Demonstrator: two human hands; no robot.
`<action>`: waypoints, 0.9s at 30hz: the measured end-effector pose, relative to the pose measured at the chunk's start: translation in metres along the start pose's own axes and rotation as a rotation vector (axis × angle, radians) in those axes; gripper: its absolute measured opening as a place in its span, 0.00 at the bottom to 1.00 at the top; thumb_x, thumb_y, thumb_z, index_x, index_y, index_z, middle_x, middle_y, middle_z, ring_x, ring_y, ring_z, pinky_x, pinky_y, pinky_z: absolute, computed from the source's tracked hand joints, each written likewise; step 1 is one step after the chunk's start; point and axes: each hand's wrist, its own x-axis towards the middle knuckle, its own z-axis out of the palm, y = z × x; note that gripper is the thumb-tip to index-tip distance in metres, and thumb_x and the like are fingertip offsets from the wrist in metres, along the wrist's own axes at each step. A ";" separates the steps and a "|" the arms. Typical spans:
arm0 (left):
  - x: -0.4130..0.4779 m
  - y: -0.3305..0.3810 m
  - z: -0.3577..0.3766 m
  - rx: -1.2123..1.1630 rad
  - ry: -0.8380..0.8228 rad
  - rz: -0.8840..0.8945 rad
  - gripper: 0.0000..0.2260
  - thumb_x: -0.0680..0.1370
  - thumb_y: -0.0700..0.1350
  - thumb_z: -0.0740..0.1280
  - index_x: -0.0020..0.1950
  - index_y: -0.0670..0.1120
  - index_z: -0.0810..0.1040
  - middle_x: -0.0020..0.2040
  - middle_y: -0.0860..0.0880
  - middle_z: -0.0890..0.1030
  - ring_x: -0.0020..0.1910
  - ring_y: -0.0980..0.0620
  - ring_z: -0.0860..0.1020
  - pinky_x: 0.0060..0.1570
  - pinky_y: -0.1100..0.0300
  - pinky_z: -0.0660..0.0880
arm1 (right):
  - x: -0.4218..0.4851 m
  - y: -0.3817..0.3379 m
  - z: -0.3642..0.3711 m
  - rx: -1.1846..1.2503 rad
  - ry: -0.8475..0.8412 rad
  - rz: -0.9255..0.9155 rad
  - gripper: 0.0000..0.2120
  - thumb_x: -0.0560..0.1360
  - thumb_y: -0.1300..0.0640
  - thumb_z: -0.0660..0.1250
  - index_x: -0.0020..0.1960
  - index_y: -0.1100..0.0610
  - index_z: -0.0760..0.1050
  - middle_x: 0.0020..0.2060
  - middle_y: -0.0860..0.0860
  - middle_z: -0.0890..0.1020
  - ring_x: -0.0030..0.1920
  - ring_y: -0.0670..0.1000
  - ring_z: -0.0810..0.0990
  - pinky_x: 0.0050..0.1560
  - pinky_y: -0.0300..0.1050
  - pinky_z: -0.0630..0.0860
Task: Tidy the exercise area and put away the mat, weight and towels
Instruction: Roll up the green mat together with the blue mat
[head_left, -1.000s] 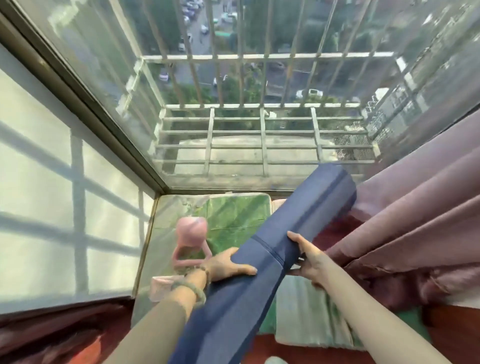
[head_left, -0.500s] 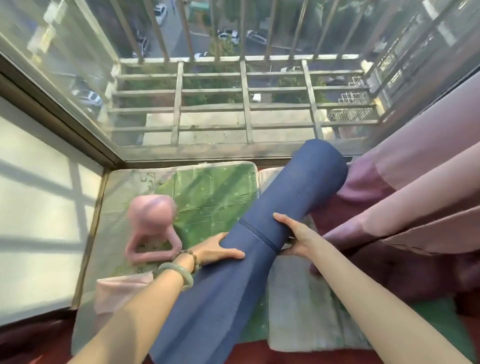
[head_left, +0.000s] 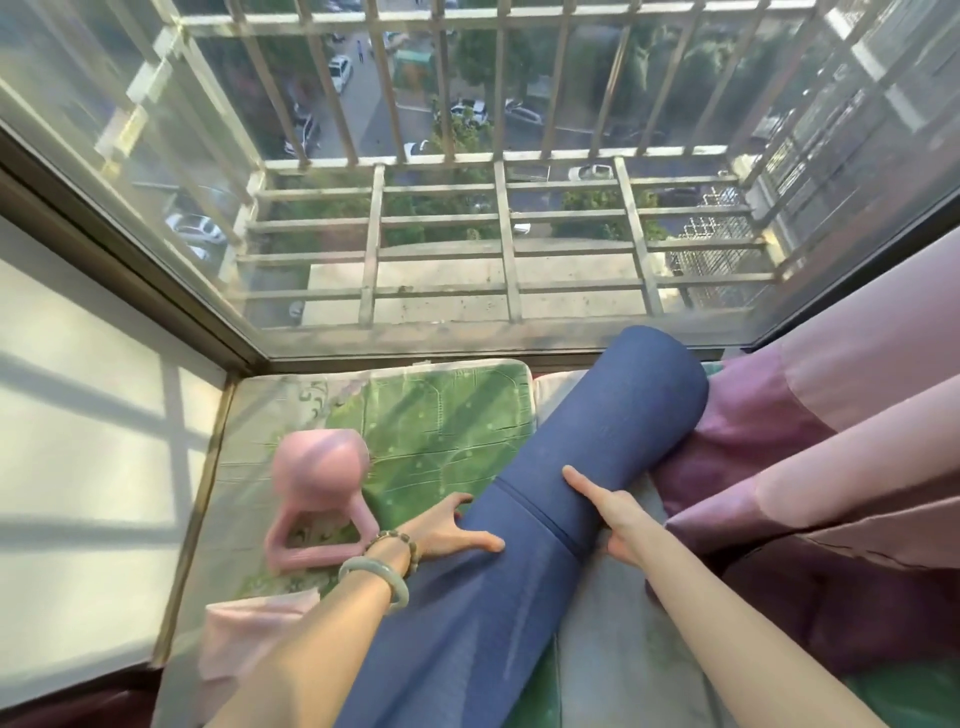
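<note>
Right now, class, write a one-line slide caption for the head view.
Left hand and right hand grip a rolled blue mat over a green cushion, pink kettlebell beside it.

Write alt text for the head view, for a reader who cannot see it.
A left hand and right hand hold a rolled blue mat angled across a green cushion below a barred window. A pink kettlebell sits left of the mat, a pink towel nearer the camera, pink curtains at right.
</note>
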 end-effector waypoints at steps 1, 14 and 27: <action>-0.005 0.005 -0.001 0.007 0.015 0.001 0.53 0.57 0.67 0.75 0.74 0.47 0.58 0.68 0.46 0.71 0.64 0.53 0.71 0.65 0.61 0.65 | -0.003 0.000 -0.001 -0.042 0.057 -0.015 0.52 0.50 0.39 0.82 0.66 0.62 0.68 0.60 0.52 0.78 0.57 0.53 0.77 0.61 0.53 0.73; -0.206 0.097 -0.046 -0.099 0.152 0.102 0.52 0.52 0.64 0.74 0.72 0.46 0.63 0.63 0.46 0.71 0.58 0.54 0.71 0.59 0.65 0.66 | -0.224 -0.095 -0.010 -0.486 0.207 -0.358 0.58 0.61 0.49 0.80 0.77 0.59 0.45 0.76 0.57 0.56 0.75 0.55 0.55 0.74 0.52 0.56; -0.528 0.257 -0.124 -0.255 0.502 0.563 0.36 0.61 0.51 0.79 0.65 0.56 0.68 0.59 0.55 0.77 0.57 0.65 0.75 0.55 0.67 0.72 | -0.564 -0.242 -0.025 -0.327 -0.229 -0.762 0.46 0.65 0.62 0.78 0.74 0.46 0.56 0.68 0.43 0.63 0.71 0.47 0.62 0.70 0.45 0.61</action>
